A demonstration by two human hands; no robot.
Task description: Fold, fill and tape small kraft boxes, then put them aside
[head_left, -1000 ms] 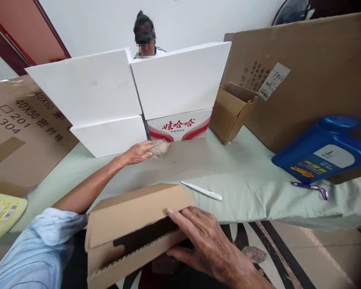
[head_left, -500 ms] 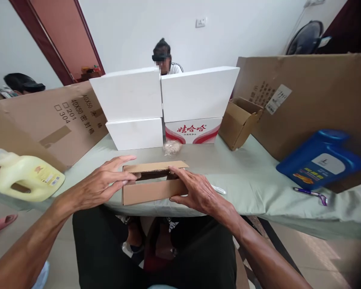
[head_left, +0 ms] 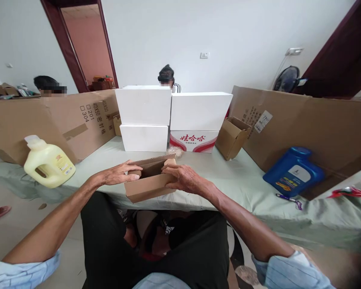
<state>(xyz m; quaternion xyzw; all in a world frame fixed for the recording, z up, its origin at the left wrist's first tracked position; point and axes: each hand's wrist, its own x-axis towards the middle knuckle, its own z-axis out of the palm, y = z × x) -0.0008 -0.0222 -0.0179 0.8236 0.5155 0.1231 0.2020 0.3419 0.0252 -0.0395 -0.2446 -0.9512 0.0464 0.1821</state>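
Observation:
A small brown cardboard box [head_left: 150, 188] lies at the table's near edge, its top open and its front flap spread outward toward me. My left hand [head_left: 117, 174] grips the box's left end, with thumb and fingers on the short side flap. At the right end, my right hand [head_left: 185, 178] has its fingers wrapped over the edge by another short flap. The box's inside is dark and mostly hidden. Just behind it lies a crumpled clear plastic bundle [head_left: 175, 151], partly covered by the raised back flap.
White boxes [head_left: 142, 106] stand stacked behind, with an open brown carton [head_left: 233, 138] to their right. A yellow jug [head_left: 49, 162] is at left; a blue bottle [head_left: 293, 172] and a purple pen-like item [head_left: 289, 198] are at right. Large cardboard panels [head_left: 303, 132] flank the table. Two people sit beyond.
The box's front and back flaps are spread wider apart, and both hands have shifted with its ends. My view has tilted up, showing more of the wall and the person at left.

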